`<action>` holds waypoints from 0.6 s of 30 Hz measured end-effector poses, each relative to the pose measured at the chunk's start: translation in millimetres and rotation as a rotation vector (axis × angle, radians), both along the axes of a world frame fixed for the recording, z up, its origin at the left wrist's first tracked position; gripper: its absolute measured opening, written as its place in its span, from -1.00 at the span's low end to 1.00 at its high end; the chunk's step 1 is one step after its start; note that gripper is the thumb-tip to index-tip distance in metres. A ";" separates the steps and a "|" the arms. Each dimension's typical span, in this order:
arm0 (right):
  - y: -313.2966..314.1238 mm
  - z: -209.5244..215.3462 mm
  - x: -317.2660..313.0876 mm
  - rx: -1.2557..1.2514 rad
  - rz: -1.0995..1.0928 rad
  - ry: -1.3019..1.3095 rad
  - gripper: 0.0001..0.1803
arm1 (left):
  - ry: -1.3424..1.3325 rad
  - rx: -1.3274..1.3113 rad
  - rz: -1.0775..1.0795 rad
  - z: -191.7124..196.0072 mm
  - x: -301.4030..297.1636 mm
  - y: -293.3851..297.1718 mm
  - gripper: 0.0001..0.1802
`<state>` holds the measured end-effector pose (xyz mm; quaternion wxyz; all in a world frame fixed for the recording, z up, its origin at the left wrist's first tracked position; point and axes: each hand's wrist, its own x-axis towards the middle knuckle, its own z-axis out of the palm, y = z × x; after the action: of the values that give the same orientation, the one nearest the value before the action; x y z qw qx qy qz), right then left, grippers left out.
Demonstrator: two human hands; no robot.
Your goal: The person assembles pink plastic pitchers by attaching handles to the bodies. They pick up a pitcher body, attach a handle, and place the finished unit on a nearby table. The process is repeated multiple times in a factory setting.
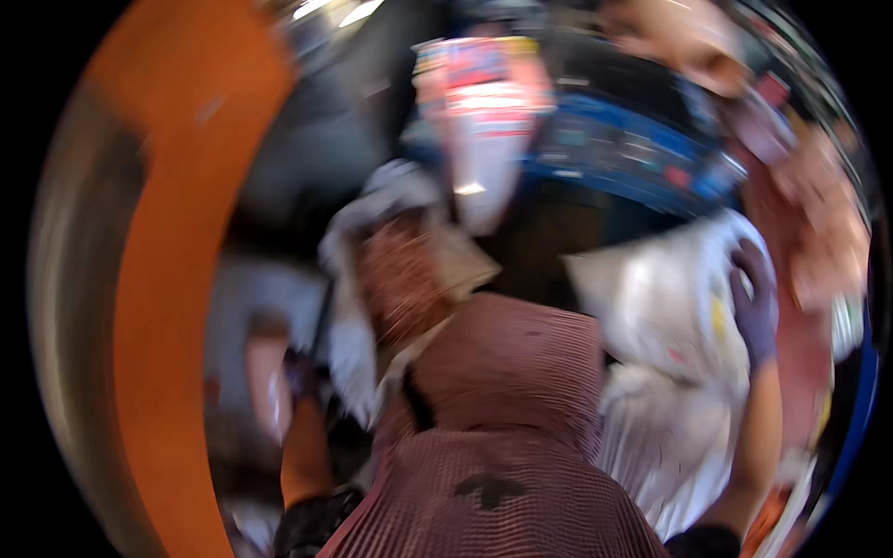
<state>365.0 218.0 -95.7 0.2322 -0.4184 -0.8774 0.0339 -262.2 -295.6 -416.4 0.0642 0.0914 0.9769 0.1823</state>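
Motion blur smears much of the head view. My right hand [755, 302], in a dark purple glove, lies against the upper right side of a bulky white sack [651, 288], its fingers apart over the surface. My left hand [299, 374], also in a dark glove, is low at the left, beside a long pinkish object [269, 381] whose kind is unclear. Its fingers are too blurred to read. Between my arms, in front of me, an opened whitish sack [344, 260] holds a tangle of copper-coloured strands [402, 274] that look like wire.
A tall orange post or panel [172, 279] runs down the left side. Ahead are a white bag with red and yellow print [484, 112] and a blue bin or ledge [614, 144] with small items. Blurred brownish packages [819, 223] line the right.
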 end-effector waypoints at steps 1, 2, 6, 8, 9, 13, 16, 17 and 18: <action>-13.6 8.2 -41.3 -0.343 0.021 0.243 -0.59 | 0.156 -0.218 -0.016 -31.1 -30.6 -63.3 -0.71; -48.5 14.1 -50.4 -0.332 0.014 0.133 -0.57 | 0.067 -0.128 0.050 -36.8 -21.0 -41.8 -0.62; -90.7 9.5 -83.4 -0.301 0.270 -0.124 -0.68 | 0.097 -0.042 0.241 -47.5 0.4 -83.0 -0.13; -79.3 -7.5 -96.2 -0.424 0.195 -0.123 -0.71 | 0.160 -0.128 0.236 -32.2 -7.4 -89.8 0.00; -60.9 -17.1 -98.0 -0.453 0.203 -0.092 -0.73 | 0.201 -0.170 0.245 -31.8 -9.3 -87.8 0.05; -35.5 -31.8 -94.7 -0.550 0.130 0.051 -0.79 | 0.293 -0.309 0.236 -24.0 -71.1 -91.7 0.25; -33.9 -34.2 -119.1 -0.606 0.076 0.020 -0.80 | 0.151 -0.384 0.272 -31.4 -91.6 -99.9 0.27; -37.6 -37.8 -125.1 -0.575 0.118 -0.042 -0.80 | 0.108 -0.407 0.274 -30.0 -97.1 -96.6 0.28; -41.4 -35.2 -133.1 -0.546 0.171 -0.110 -0.80 | 0.062 -0.428 0.287 -26.8 -98.5 -94.8 0.29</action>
<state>231.9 176.6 -130.8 0.0591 -0.3912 -0.8792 0.2656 -360.8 -390.4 -443.2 0.0253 -0.0584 0.9977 -0.0243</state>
